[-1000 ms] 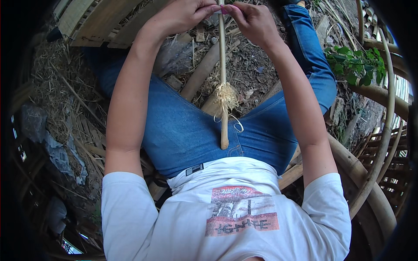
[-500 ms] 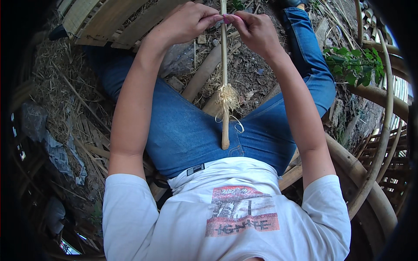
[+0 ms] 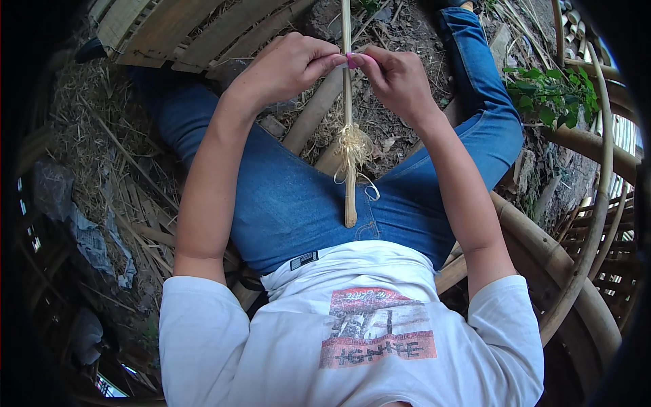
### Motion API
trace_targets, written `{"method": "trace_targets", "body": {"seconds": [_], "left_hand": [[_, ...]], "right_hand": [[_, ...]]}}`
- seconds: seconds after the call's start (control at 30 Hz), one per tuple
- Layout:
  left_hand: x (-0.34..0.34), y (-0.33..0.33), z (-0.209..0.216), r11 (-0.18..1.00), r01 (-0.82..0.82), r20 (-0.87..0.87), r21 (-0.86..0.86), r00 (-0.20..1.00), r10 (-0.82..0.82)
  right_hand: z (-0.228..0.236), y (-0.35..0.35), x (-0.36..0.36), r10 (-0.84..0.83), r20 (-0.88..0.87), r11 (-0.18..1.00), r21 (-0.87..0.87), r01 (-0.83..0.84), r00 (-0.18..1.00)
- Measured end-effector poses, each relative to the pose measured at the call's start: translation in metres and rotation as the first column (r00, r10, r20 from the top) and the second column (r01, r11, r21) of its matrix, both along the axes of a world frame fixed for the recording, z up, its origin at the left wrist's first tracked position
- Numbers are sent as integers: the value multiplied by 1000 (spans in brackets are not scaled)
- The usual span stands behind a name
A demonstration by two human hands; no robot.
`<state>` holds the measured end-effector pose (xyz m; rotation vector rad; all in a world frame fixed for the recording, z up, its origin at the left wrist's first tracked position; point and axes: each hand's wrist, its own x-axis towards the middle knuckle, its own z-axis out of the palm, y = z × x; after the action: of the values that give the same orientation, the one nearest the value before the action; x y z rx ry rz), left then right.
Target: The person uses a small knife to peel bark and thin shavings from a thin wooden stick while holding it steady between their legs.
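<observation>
A slim pale stick [image 3: 348,102], apparently bamboo, runs from the top edge toward my lap, its lower end over my jeans. A tuft of thin curled shavings [image 3: 353,146] clings to it near that end. My left hand [image 3: 288,64] is closed, thumb and fingers pinching one side of a small pink and whitish piece [image 3: 350,60] that lies across the stick. On the other side my right hand [image 3: 401,85] pinches the same piece. Fingers cover most of it, so its kind is unclear. Both hands are off the stick's lower part.
A slatted wooden panel [image 3: 196,30] stands at the upper left. Curved bamboo poles [image 3: 542,251] bend along the right side, with a leafy green plant [image 3: 553,95] above them. Straw and crumpled plastic [image 3: 91,234] lie at the left. My legs in jeans [image 3: 291,197] flank the stick.
Both hands have come down along the stick toward my body, with the small pink piece between them. The stick's lower end and the shavings sit slightly higher in view.
</observation>
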<state>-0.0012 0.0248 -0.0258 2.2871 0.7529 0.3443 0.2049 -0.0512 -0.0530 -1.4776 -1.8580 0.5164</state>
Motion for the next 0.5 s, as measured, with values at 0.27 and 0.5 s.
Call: {"method": "trace_targets", "body": {"seconds": [0.27,0.5], "left_hand": [[-2,-11,6,997,-26,-55,77,998,31],[-9,-37,1,999,14,-45,-45,999,-16]], "right_hand": [[2,-14,-6,-10,-9,999,-50,9,1000],[-2,-41,-9,23,5,1000,-18,-23,1000]]}}
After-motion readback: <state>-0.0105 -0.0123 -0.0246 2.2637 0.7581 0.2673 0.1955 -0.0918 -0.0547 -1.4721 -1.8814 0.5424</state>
